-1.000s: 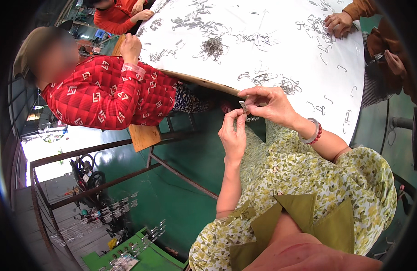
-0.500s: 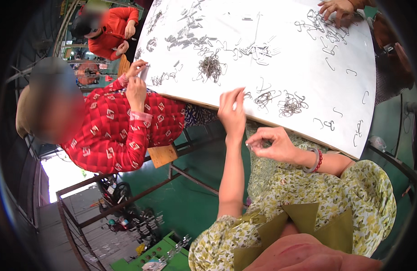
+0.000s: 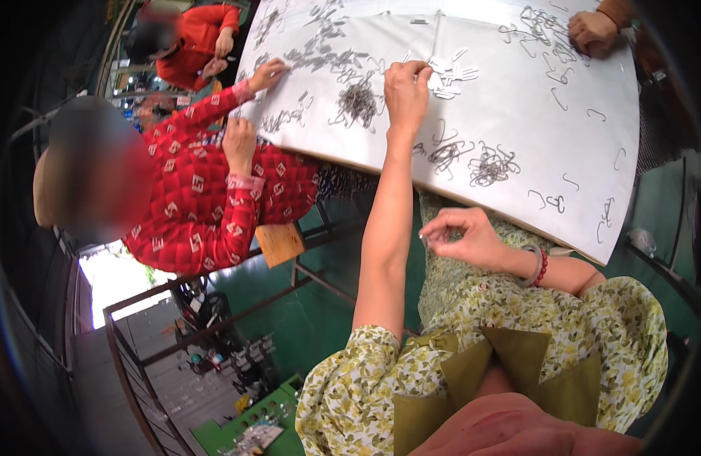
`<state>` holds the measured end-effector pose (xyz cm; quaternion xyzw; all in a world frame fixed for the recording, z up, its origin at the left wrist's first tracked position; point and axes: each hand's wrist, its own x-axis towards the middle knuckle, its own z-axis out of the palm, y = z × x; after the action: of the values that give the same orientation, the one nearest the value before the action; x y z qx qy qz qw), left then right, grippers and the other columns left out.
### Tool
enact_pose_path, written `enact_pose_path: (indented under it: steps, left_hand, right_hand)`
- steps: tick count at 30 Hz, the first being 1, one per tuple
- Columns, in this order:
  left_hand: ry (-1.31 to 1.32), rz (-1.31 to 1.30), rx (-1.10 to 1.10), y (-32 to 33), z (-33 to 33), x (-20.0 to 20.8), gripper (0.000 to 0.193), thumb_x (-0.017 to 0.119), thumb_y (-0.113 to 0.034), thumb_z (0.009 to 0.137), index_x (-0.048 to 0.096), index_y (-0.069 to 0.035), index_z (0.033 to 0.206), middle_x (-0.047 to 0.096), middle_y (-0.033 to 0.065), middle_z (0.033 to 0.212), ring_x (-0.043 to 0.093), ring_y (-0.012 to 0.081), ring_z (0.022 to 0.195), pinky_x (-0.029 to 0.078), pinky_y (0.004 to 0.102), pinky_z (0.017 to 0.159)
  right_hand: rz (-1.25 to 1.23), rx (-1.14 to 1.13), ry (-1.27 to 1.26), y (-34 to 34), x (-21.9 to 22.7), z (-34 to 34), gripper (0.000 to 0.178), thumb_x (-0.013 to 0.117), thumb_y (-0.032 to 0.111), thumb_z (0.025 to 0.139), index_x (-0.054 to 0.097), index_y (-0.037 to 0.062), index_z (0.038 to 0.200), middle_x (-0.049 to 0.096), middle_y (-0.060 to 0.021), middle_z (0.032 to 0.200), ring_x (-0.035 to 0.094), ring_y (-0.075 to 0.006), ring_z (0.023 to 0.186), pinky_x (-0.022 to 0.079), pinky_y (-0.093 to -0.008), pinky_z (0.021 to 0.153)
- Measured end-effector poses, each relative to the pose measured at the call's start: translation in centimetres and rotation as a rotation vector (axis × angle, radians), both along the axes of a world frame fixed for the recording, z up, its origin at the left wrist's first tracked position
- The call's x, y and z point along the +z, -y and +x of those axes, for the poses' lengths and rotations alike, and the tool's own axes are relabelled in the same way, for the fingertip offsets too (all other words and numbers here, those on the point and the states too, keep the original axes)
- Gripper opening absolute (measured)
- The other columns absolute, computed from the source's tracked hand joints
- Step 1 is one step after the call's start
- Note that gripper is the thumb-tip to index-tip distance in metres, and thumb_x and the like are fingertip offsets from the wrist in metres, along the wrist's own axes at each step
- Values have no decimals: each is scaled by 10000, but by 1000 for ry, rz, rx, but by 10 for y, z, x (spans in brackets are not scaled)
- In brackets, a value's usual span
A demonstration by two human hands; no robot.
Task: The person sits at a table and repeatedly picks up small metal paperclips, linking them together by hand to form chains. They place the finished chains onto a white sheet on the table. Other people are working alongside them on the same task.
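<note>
The left hand (image 3: 406,90) is stretched out over the white surface (image 3: 517,99), fingers curled down and pinching at a small heap of pale flat clips (image 3: 445,74) that lies just to its 3 o'clock. Whether a piece is already caught between the fingertips cannot be told. The right hand (image 3: 464,237) hangs off the surface near the lap, thumb and forefinger closed on something small and thin; what it is cannot be made out.

By my reading the work is far from finished: dark wire hooks lie everywhere. One dense tangle (image 3: 358,102) sits at the left hand's 9 o'clock, two more clumps (image 3: 472,161) at its 5 o'clock near the near edge, and single hooks (image 3: 567,99) are strewn toward 3 o'clock. No sorted or finished stack shows.

The near edge of the surface runs slantwise from 9 to 4 o'clock, just above the right hand, so that hand has open air beneath it. Room on the surface is shared. A person in a red jacket (image 3: 206,197) works at the 9 o'clock side with a hand (image 3: 265,74) near the tangle, and another person's hand (image 3: 592,30) rests at the far corner at 2 o'clock. The bare patch between clumps and far hooks is the freest ground.
</note>
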<state>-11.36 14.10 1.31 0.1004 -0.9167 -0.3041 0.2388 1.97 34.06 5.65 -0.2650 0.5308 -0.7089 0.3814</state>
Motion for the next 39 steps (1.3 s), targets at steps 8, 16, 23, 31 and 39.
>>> enact_pose_path:
  steps: [8,16,23,31,39]
  left_hand:
    - [-27,1333,9,4,117,6,153,556,-81,915,542,53,987,599,110,834,581,157,686,551,292,627]
    - [-284,1245,-7,-36,234,35,168,628,-70,871,597,41,992,639,104,929,614,148,846,516,286,787]
    - [-239,1058,127,-50,238,1,226,667,-79,843,626,32,1036,639,56,982,570,100,908,448,250,866]
    - [-274,1065,156,-72,236,13,135,561,-126,933,552,7,953,630,52,909,556,78,850,449,226,781]
    - [-247,969,194,-88,249,20,50,539,-43,927,532,5,942,641,83,906,582,104,865,451,235,808]
  right_hand:
    - [70,-101,135,20,-12,-1,223,618,-37,755,677,-2,967,643,0,793,559,-32,699,463,-181,654]
    - [109,-175,16,34,-40,1,209,651,-18,777,669,-17,985,666,-28,809,596,-67,715,490,-198,671]
    - [87,-277,-128,35,-44,4,213,668,3,777,680,7,989,663,-22,801,593,-62,711,489,-195,652]
    - [6,-219,-720,29,-37,4,345,663,-23,759,673,86,1086,686,-79,850,652,-112,763,519,-234,659]
    - [423,-328,-896,47,-71,-160,217,622,87,849,667,-3,1041,680,-131,858,637,-165,700,516,-290,634]
